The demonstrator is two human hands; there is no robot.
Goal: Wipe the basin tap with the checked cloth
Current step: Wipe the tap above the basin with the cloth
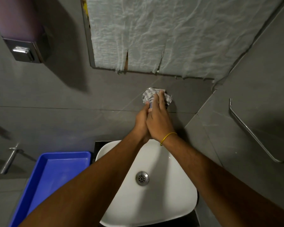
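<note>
The checked cloth (pixel 149 95), white with dark lines, is bunched around the wall-mounted basin tap (pixel 152 88); only a sliver of the tap's chrome base shows above the cloth. My right hand (pixel 159 118), with a yellow band at the wrist, presses the cloth onto the tap with its fingers stretched over it. My left hand (pixel 141 120) lies against the right one and grips the cloth's lower part from the left. Both arms reach over the white basin (pixel 174 190), whose chrome drain (pixel 142 178) sits below.
A blue plastic tray (pixel 56 174) stands left of the basin. A soap dispenser (pixel 21 46) hangs on the grey tiled wall at upper left. A mirror covered with white paper (pixel 170 33) is above the tap. A chrome rail (pixel 252 133) runs along the right wall.
</note>
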